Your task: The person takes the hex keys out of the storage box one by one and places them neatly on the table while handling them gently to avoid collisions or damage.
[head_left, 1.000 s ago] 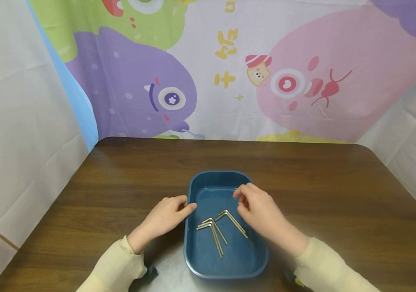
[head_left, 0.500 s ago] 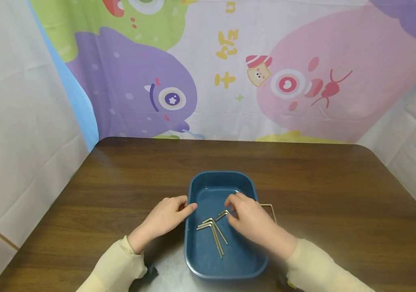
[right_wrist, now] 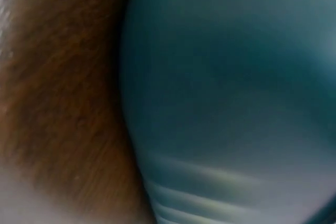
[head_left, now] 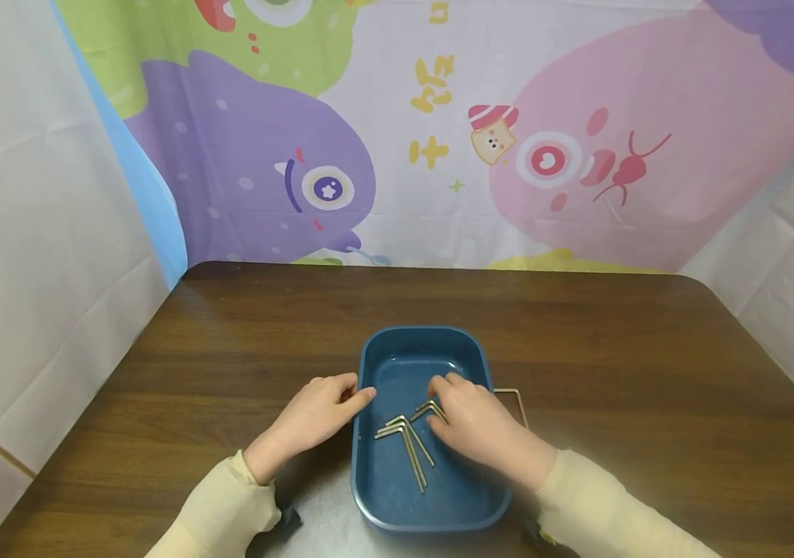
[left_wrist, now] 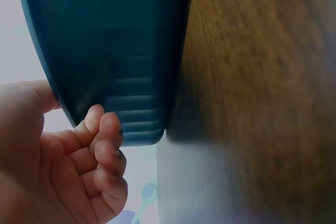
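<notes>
A deep blue plastic tub [head_left: 431, 504] stands on the table. My left hand [head_left: 316, 411] holds its left rim, thumb over the edge. In the left wrist view the other fingers [left_wrist: 111, 153] curl beside the outer wall. Inside lie several brass-coloured Allen keys [head_left: 410, 453], fanned out left of centre, with more Allen keys [head_left: 430, 404] a little further right. My right hand [head_left: 480, 422] reaches in over these, thumb and forefinger around their long arms, which its fingers partly cover; I cannot tell whether it pinches one. The right wrist view shows only the tub's outer wall [right_wrist: 210, 103].
Another Allen key [head_left: 518, 399] lies on the brown wooden table [head_left: 264, 310] against the tub's right side, partly hidden by my right hand. A patterned cloth [head_left: 431, 217] hangs behind the table, with pale sheets on both sides.
My right hand has moved left and down onto the right-hand Allen keys in the tub, uncovering the Allen key on the table. My left hand has stayed on the rim.
</notes>
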